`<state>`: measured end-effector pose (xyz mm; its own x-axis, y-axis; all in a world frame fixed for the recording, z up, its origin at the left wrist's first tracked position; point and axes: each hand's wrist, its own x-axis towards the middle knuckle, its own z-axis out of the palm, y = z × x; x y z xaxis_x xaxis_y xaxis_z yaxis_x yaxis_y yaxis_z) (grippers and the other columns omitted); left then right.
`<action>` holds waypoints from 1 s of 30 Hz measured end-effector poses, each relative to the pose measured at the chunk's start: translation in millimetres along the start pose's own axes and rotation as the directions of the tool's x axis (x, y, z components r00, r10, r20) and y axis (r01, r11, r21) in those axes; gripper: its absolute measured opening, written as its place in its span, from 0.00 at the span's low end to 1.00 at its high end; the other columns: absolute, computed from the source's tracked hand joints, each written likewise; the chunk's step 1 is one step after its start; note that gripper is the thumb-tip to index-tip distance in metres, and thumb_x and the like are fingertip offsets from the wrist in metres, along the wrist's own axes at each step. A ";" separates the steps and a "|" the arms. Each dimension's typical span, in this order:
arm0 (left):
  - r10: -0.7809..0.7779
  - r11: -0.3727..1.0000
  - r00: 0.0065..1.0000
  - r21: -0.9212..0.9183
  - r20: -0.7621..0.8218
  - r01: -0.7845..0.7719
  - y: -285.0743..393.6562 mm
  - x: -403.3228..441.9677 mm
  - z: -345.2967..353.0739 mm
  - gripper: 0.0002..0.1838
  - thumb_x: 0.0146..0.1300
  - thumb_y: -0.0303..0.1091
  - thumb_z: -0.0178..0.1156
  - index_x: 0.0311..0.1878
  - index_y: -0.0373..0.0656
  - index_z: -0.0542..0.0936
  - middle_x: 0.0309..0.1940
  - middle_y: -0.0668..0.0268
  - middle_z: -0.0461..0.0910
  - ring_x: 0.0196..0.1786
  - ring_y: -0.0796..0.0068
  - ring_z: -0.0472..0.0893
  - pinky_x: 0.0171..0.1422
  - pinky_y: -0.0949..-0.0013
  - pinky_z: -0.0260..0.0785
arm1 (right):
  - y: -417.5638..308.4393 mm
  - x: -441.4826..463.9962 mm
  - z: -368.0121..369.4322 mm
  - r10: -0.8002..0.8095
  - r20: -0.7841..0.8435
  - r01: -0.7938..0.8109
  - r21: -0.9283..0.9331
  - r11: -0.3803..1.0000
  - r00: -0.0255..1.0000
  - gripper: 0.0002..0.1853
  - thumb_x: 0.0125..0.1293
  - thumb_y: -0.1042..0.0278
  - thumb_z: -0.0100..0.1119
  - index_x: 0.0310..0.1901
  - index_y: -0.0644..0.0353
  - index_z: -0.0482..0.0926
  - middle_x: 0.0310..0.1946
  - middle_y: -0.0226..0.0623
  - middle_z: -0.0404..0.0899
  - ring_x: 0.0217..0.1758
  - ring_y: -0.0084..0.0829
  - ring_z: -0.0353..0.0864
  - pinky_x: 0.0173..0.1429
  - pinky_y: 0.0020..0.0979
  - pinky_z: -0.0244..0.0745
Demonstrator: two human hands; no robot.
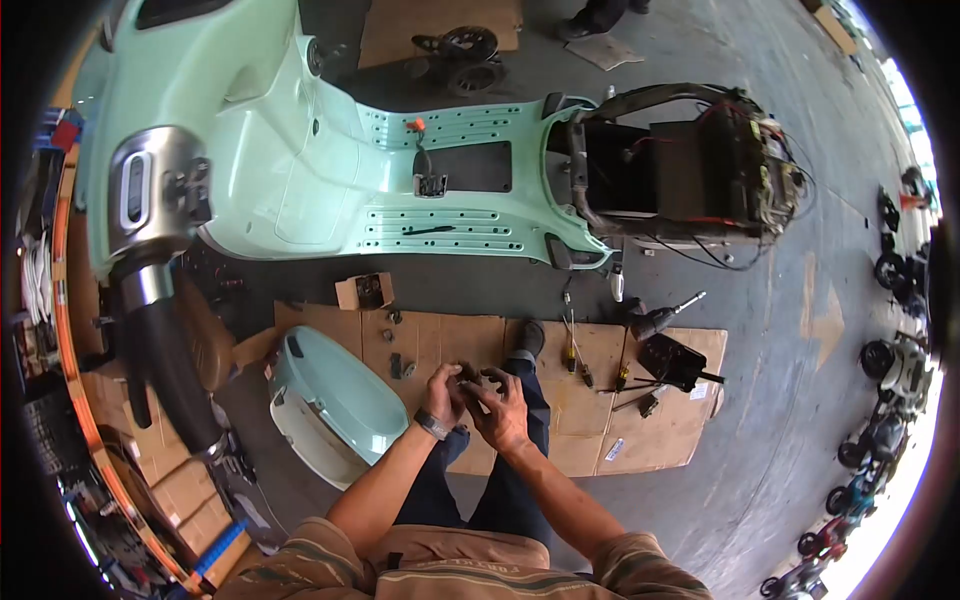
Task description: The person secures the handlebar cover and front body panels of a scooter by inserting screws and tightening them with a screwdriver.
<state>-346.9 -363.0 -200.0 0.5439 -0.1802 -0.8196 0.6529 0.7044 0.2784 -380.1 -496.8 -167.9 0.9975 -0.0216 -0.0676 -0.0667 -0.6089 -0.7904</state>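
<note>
My left hand and my right hand meet in front of me above the cardboard, fingers curled and pinched together. Between the fingertips is something small and dark, too small to name. Left of my hands lies a mint-green body panel with a pale inner side. Several small dark parts rest on the cardboard near my left hand. Beyond it stands a mint-green scooter, its rear frame bare with wires showing. A small black part sits on its footboard.
An open small box stands by the scooter. Screwdrivers, a power drill and a black tray-like part lie to the right. The handlebar grip juts in at left. Several motorcycles line the far right.
</note>
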 end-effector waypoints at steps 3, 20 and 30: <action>-0.053 0.992 0.980 0.122 0.192 0.030 17.2 -60.5 -14.2 0.09 0.69 0.36 0.56 0.40 0.41 0.80 0.34 0.63 0.84 0.40 0.67 0.83 0.47 0.64 0.76 | -40.9 -31.3 -6.3 -0.066 0.028 0.068 -0.072 0.995 0.997 0.17 0.52 0.68 0.73 0.46 0.43 0.86 0.56 0.40 0.75 0.56 0.46 0.75 0.55 0.41 0.78; -0.079 0.997 0.997 -0.014 0.022 0.079 18.8 -104.0 -63.4 0.14 0.71 0.26 0.56 0.57 0.34 0.77 0.47 0.58 0.83 0.51 0.66 0.84 0.57 0.66 0.79 | 99.9 193.2 -135.2 -0.229 -0.219 0.142 -0.351 0.926 0.948 0.21 0.55 0.69 0.68 0.52 0.57 0.77 0.56 0.54 0.73 0.57 0.58 0.74 0.62 0.50 0.72; -0.150 0.965 0.963 -0.181 0.223 0.192 5.5 -49.4 20.8 0.15 0.72 0.34 0.58 0.54 0.34 0.78 0.46 0.57 0.83 0.47 0.65 0.84 0.56 0.62 0.79 | 465.9 431.2 -113.6 0.506 0.469 -0.002 -0.732 0.681 0.724 0.19 0.64 0.68 0.57 0.56 0.65 0.75 0.54 0.56 0.77 0.60 0.53 0.77 0.66 0.45 0.71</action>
<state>-359.2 -364.5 -147.6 0.5433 -0.4326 -0.7196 0.6392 0.7688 0.0204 21.6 -880.0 -496.2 0.6775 0.0481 -0.7340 -0.0294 -0.9953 -0.0924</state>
